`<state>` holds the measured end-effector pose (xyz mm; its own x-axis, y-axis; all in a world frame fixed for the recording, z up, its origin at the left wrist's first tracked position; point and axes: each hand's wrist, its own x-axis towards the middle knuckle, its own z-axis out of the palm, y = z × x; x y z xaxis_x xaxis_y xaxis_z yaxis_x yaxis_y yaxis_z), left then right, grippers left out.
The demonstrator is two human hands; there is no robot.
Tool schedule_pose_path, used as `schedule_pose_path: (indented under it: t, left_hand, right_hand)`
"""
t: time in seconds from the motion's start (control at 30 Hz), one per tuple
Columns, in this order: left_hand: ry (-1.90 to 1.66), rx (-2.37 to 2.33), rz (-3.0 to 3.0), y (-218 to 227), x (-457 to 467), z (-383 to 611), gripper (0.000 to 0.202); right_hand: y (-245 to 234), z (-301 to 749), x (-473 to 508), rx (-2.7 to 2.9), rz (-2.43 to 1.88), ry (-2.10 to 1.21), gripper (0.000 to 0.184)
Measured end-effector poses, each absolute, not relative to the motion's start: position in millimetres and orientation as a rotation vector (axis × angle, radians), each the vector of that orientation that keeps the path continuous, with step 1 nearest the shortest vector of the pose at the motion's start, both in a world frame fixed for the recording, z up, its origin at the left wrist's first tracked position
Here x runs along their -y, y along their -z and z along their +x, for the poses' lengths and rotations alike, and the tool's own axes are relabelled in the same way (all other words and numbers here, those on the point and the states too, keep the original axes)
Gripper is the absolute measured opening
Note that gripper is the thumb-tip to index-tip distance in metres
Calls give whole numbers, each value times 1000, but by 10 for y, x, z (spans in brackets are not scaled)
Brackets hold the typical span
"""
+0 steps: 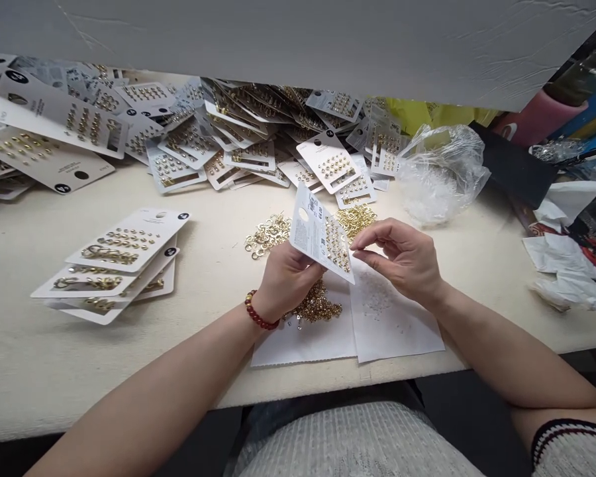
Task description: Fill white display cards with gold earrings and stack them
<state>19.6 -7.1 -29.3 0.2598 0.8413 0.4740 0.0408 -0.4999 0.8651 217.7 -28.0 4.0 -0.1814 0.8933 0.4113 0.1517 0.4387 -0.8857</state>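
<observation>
My left hand (pixel 291 278), with a red bead bracelet at the wrist, grips a white earring card (pixel 312 228) tilted upright, its printed back towards me. Rows of small gold studs and backs show on that side. Beside the card's right edge, my right hand (pixel 400 258) pinches thumb and forefinger together; anything between the tips is too small to make out. Below the card lies a heap of gold studs (pixel 320 305) on white paper (pixel 308 348). Small clear earring backs (pixel 377 298) are scattered on a second sheet to the right.
Gold hoops (pixel 268 233) and a pile of small gold pieces (pixel 360 217) lie behind my hands. Several filled cards (pixel 129 242) are stacked at left. A long heap of earring cards (pixel 248 122) fills the back. A clear plastic bag (pixel 440 175) and crumpled tissues (pixel 566 265) are at right.
</observation>
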Motion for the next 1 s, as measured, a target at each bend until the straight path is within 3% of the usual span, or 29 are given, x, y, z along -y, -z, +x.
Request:
schedule_pose_path:
  t: [0.47,0.8,1.0]
  left_hand:
    - [-1253,-769,1763,236,88,220,4]
    - [-1238,-703,1733,206,84,238,20]
    - [-1231,-714,1745,206,78,228,16]
  right_hand:
    - [-8,2172,275,1742,-859,-689,12]
    - [-11,2181,277,1766,-873,-658,11]
    - [-23,2193,272,1785,-887,-640,10]
